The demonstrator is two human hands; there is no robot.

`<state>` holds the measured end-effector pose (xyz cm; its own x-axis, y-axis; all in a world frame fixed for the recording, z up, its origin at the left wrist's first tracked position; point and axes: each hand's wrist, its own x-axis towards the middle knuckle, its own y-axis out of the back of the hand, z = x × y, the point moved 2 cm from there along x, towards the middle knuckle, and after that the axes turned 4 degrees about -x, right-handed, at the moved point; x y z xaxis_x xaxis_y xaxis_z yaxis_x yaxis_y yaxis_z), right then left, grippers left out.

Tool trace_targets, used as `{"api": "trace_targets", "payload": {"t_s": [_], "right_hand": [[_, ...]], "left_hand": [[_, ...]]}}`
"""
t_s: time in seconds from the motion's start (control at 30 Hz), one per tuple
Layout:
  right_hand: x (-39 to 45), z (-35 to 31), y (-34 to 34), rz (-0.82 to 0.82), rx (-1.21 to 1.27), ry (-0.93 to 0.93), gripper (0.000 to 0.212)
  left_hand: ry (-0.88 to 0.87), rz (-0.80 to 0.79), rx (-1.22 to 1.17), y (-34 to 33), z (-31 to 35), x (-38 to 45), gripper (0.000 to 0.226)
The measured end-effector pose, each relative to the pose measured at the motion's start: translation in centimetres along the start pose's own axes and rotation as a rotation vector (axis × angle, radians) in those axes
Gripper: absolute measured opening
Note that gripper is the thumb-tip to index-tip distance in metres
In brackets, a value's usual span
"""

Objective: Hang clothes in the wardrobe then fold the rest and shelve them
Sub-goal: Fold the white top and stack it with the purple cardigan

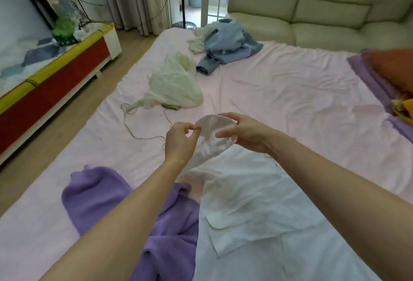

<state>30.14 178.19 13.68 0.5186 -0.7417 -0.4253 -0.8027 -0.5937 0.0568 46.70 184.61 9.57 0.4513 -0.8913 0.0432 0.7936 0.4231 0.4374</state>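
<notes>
We pinch the far sleeve end of the white cotton shirt (234, 202) with our left hand (178, 140) and right hand (243, 133), its length running near-to-far along the pink bed (290, 93).

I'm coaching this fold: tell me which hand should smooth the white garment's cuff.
Left, probably. The right hand grips the white garment cuff fully; the left hand only pinches its edge.

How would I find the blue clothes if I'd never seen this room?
Start at the big pink bed and look to its far edge, just below the cream sofa. The blue clothes lie there in a crumpled heap, the only blue thing on the bed, beside a pale cloth bundle.
</notes>
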Motion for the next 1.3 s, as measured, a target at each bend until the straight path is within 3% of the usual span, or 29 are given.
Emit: {"api": "trace_targets", "payload": {"t_s": [0.07,0.17,0.23,0.37,0.47,0.53,0.6,0.67,0.73,0.77,0.87,0.97,1.1,1.3], "right_hand": [[-1.4,0.6,1.5,0.017,-0.106,0.006,0.058],[-3.1,1.3,3.3,0.209,-0.248,0.052,0.021],[-3.8,2.1,4.9,0.37,-0.256,0.03,0.011],[-5.6,4.0,7.6,0.498,-0.042,-0.024,0.02],[-7.4,4.8,9.1,0.378,0.232,-0.012,0.026],[-8.4,6.0,10.6,0.307,0.276,-0.029,0.052],[-8.7,7.7,11.7,0.384,0.25,-0.082,0.077],[-8.8,10.1,13.2,0.56,0.208,-0.127,0.057],[-9.0,12.3,14.9,0.739,0.153,-0.164,0.032],[-9.3,13.5,15.8,0.807,0.156,-0.171,0.026],[-10.4,17.0,18.9,0.973,0.216,-0.155,0.029],[-12.8,21.0,21.4,1.053,0.211,-0.201,0.024],[-15.7,28.0,24.8,1.107,0.184,-0.28,0.025],[-15.9,36.5,27.1,1.063,0.066,-0.38,0.034]], "left_hand": [[-0.03,0.0,-0.025,-1.1,1.4,0.0,0.014],[-0.038,-0.05,-0.113,-3.1,4.0,-0.6,0.025],[-0.065,-0.048,-0.164,-4.6,5.7,-1.4,0.025],[-0.113,-0.095,-0.225,-8.3,8.3,-3.8,0.019],[-0.077,-0.237,-0.255,-11.6,9.3,-6.0,0.018],[-0.079,-0.356,-0.242,-14.1,9.4,-7.4,0.014],[-0.113,-0.518,-0.182,-16.0,8.9,-8.6,0.019],[-0.153,-0.606,-0.14,-17.7,8.2,-9.9,0.027],[-0.261,-0.518,-0.017,-18.7,6.7,-10.5,0.031],[-0.325,-0.482,0.111,-19.4,5.6,-10.9,0.043],[-0.453,-0.6,0.64,-22.2,2.2,-11.9,0.09],[-0.475,-0.657,0.947,-25.4,-0.6,-12.6,0.097],[-0.5,-0.667,1.03,-30.7,-3.3,-13.8,0.089],[-0.546,-0.829,1.08,-37.1,-7.1,-15.9,0.085]]}}
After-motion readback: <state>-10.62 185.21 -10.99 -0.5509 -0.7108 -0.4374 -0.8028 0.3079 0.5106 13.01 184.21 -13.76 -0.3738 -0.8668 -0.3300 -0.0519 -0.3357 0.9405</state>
